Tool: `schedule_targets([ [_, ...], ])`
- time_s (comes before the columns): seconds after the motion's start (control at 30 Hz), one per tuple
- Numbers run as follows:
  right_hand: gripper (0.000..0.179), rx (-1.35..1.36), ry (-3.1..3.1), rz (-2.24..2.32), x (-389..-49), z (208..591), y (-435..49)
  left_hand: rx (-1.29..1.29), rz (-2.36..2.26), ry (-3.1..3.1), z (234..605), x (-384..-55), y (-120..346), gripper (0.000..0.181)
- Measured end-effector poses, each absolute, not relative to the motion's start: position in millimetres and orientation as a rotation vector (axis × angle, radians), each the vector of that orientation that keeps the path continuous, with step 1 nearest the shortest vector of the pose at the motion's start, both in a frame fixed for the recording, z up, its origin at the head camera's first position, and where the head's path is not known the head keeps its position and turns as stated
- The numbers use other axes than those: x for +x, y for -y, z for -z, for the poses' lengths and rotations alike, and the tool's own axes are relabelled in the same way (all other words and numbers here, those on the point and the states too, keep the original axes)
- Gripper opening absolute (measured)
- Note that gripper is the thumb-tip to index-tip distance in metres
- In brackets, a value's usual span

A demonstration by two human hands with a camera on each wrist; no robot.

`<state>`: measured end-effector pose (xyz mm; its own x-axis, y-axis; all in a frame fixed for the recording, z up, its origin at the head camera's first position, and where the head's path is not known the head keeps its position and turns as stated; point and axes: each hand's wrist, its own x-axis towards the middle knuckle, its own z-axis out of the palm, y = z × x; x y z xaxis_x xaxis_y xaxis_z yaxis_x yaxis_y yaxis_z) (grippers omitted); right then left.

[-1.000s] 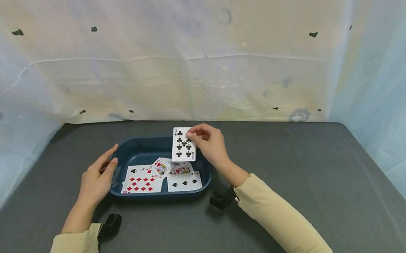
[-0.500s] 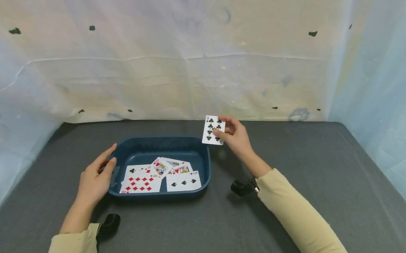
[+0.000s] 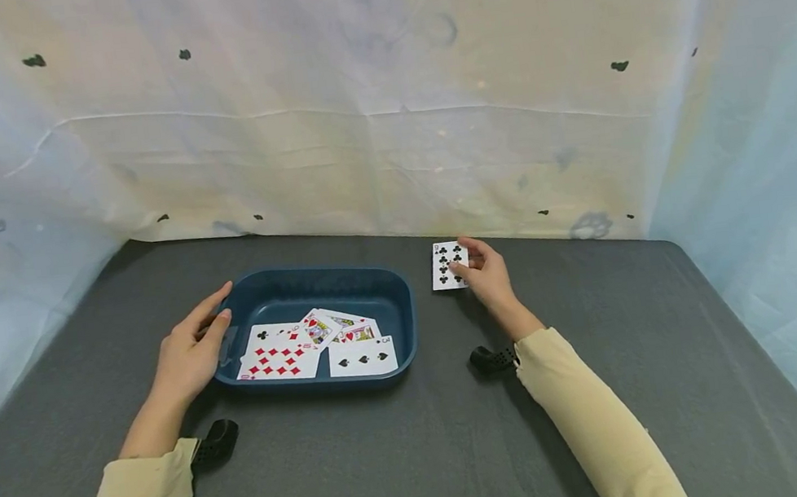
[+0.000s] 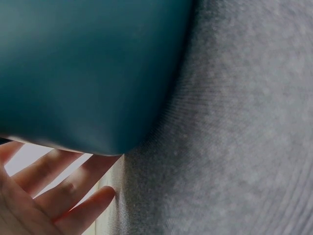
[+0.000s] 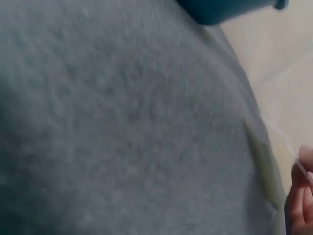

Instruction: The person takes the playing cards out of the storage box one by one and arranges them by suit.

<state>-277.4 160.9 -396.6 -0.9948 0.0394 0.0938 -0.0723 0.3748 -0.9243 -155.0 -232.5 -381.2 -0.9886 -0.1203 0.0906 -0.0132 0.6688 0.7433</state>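
My right hand (image 3: 488,277) pinches the nine of clubs playing card (image 3: 443,266) between thumb and fingers, low by the table to the right of the tray. In the right wrist view only part of this hand (image 5: 299,200) shows, with a thin card edge. My left hand (image 3: 191,352) grips the left end of a dark blue tray (image 3: 407,313); in the left wrist view its fingers (image 4: 73,191) lie along the tray's outer wall (image 4: 88,73). Several face-up cards overlap in the tray, among them the ten of diamonds (image 3: 280,363), a king (image 3: 319,329) and a spade card (image 3: 363,358).
A grey cloth covers the table (image 3: 364,465). Behind it hangs a pale patterned curtain (image 3: 387,151), with bluish curtain sides left and right. Black wrist straps (image 3: 217,443) stick out below both sleeves.
My right hand has carried the nine of clubs rightward from above the tray, past its right rim, and lowered it toward the table. My left hand and the tray stay put.
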Motion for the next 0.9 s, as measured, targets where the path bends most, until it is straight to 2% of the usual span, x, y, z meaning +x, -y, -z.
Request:
schedule_targets([
  [0.17,0.047,-0.072,2.547,-1.559,-286.6,403.5,-162.0,0.111,1.212,2.746,380.6,-155.5,232.6,0.05],
  [0.5,0.041,-0.006,2.664,-1.164,-293.5,408.4,-157.4,0.119,1.211,2.735,379.7,-154.3,231.1,0.049],
  [0.9,0.036,-0.053,2.768,-1.034,-294.0,405.6,-152.7,0.113,1.229,2.752,380.3,-153.4,232.3,0.05],
])
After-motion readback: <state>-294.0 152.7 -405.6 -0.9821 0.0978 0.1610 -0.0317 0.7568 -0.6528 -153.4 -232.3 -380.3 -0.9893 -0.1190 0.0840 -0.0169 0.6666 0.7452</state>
